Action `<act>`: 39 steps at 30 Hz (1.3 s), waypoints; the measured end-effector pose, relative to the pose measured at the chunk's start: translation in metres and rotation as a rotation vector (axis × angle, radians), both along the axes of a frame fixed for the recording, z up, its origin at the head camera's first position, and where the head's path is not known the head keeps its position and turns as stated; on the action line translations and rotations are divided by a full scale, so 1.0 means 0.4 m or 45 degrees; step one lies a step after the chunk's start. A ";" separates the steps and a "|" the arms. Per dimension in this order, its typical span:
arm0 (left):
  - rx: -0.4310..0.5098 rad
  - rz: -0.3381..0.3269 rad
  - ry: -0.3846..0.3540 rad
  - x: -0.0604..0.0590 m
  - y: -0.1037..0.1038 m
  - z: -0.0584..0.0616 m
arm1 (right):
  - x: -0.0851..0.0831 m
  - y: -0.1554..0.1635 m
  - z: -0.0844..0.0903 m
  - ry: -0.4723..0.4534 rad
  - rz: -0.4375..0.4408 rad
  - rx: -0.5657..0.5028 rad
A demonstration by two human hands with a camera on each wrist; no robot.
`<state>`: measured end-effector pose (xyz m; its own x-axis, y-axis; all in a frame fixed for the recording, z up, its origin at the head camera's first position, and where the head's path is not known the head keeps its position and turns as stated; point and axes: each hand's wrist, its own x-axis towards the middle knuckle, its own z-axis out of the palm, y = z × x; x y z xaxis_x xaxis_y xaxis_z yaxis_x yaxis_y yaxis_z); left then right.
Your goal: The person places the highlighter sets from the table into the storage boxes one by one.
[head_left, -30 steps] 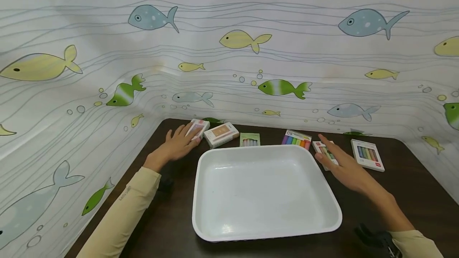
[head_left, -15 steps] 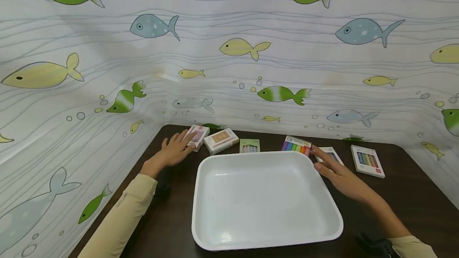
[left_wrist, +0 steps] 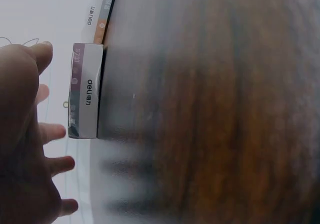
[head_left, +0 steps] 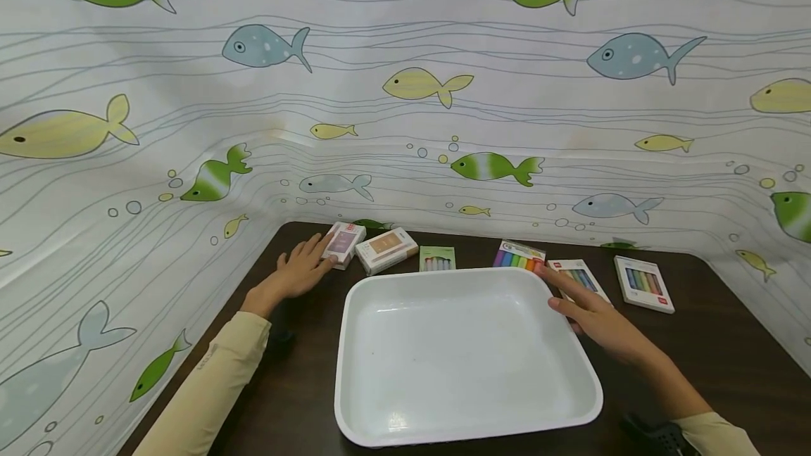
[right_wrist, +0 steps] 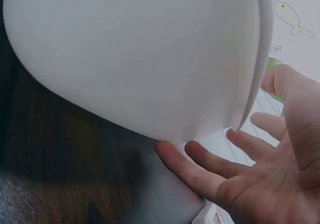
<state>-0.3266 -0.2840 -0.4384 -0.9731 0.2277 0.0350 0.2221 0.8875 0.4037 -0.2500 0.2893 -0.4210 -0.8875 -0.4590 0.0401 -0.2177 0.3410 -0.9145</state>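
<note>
In the head view my left hand [head_left: 296,271] is at the back left, fingers spread. Its fingertips are right at the left side of a small white box with a purple label [head_left: 343,245]. The left wrist view shows this box [left_wrist: 89,92] on the table, marked "deli", beyond my extended fingers. My right hand [head_left: 602,321], fingers loosely extended, is by the back right corner of a white rectangular tray [head_left: 469,354]. In the right wrist view the fingertips [right_wrist: 162,146] meet the outside of the tray wall [right_wrist: 135,59]. The thumb is up near the rim.
Along the back lie an orange-labelled white box [head_left: 388,250], a small green box [head_left: 437,259] and a pack of rainbow-coloured sticks [head_left: 519,256]. Two flat white boxes with coloured sticks, one behind my right hand [head_left: 581,276], another farther right [head_left: 645,284]. Fish-patterned cloth [head_left: 405,41] rises behind.
My left hand has drawn back left from over the purple-labelled box, uncovering it. My right hand has moved left to the tray's corner, uncovering part of the flat box behind it.
</note>
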 end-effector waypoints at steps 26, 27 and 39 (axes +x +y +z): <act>0.091 0.115 0.001 -0.011 0.038 -0.031 | -0.007 0.015 -0.033 -0.220 -0.014 -0.162; 0.089 0.134 0.012 -0.011 0.041 -0.032 | -0.007 0.016 -0.034 -0.227 -0.009 -0.165; 0.124 0.201 0.100 -0.011 0.062 -0.031 | -0.012 0.033 -0.038 -0.236 0.024 -0.183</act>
